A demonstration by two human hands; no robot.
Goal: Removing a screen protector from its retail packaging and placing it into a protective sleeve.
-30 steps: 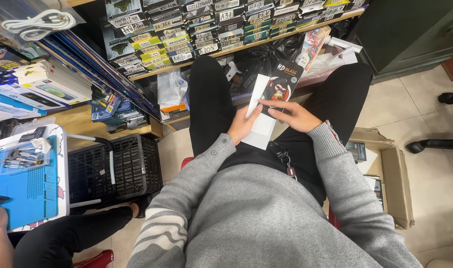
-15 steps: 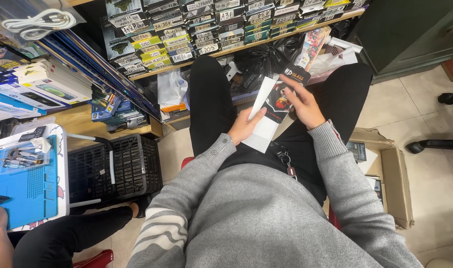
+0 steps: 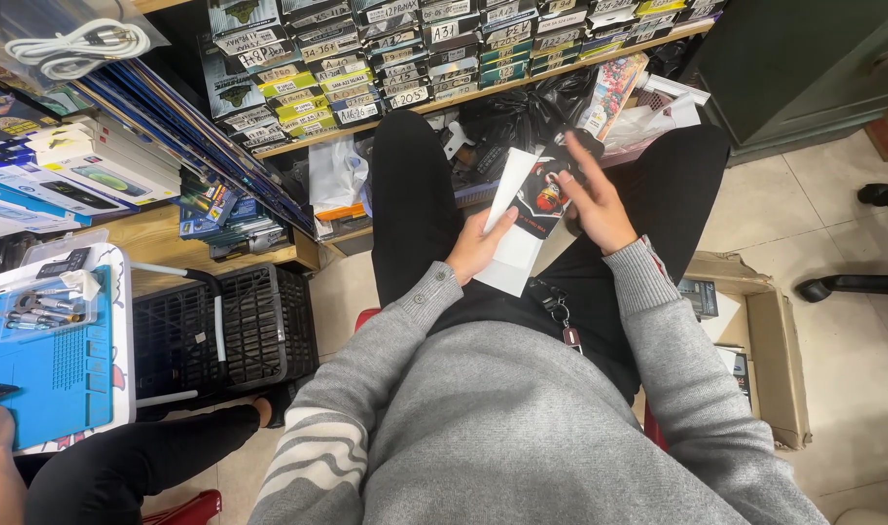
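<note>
In the head view, we hold a white sleeve (image 3: 510, 226) over our lap, our left hand (image 3: 475, 248) pinching its lower left edge between thumb and fingers. Our right hand (image 3: 592, 206) grips the black printed pack (image 3: 546, 194), fingers curled over its upper end. Since a second ago that hand has climbed from the pack's lower edge to its top, and the pack has tilted and slid partly out, so we judge the two pieces are being separated. The pack's top is blurred and covered by our fingers; whether it is still seated inside the sleeve we cannot quite tell. The shelf (image 3: 483, 92) of labelled boxes is cut off above.
</note>
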